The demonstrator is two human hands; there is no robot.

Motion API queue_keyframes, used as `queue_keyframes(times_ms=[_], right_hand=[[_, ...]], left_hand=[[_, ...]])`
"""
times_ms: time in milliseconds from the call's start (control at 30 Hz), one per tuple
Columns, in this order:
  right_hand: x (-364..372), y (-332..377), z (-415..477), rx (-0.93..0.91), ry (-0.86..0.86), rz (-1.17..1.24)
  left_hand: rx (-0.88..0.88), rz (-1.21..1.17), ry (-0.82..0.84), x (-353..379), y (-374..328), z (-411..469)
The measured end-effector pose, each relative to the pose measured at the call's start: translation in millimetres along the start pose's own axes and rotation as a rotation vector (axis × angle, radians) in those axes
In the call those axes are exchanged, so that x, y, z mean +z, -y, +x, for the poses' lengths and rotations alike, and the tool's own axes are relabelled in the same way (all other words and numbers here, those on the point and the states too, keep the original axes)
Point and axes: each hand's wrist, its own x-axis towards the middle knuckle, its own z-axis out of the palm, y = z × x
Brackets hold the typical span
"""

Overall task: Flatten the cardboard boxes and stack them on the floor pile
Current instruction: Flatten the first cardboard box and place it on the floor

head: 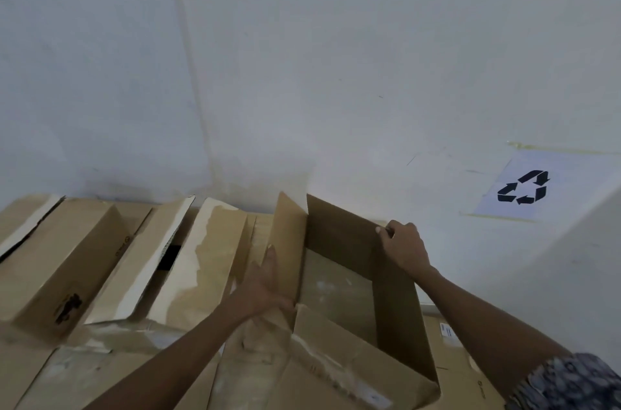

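Box [396, 308], one: left hand [265, 288] presses, right hand [403, 248] grips

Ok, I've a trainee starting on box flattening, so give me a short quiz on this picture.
1. True or false: the open box that both hands touch is already flat.
2. The right hand: A) hangs free B) grips the top edge of a box wall C) holds a knife.
3. Fill in: the left hand lies against the box's outer side with ___ fingers.
Key: 1 false, its walls stand up. 2 B. 3 straight.
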Motion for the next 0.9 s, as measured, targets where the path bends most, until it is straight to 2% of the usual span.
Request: queue_keyframes(times_ms=[67, 167, 233, 300, 467, 667, 900], right_hand=[[4.7, 10.1, -12.6, -0.036, 0.035, -0.014], [13.8, 29.2, -30.5, -0.080, 0.074, -0.004], [22.3, 42.3, -39.9, -0.111, 0.105, 0.020], [31.9, 51.4, -48.2, -0.121, 0.145, 0.058], [45.0, 70.6, -72.9, -0.060, 0.267, 0.244], [55.4, 81.1, -95.3, -0.032, 0.333, 0.207], [61.0, 90.3, -106.3, -0.185, 0.207, -0.151]], left_hand=[[0.148, -0.049, -0.059, 3.5, -9.0, -0.1], [0.293, -0.365, -0.081, 13.7, -25.9, -1.8], [0.362, -0.490, -0.055, 22.6, -42.9, -2.9], [0.316, -0.620, -0.032, 29.7, -62.8, -5.5], [0.002, -1.094, 0.070, 31.1, -90.9, -12.6], [-0.052, -1.233, 0.157, 34.1, -71.4, 6.2], [-0.056, -1.266, 0.246, 40.8, -62.6, 5.2]])
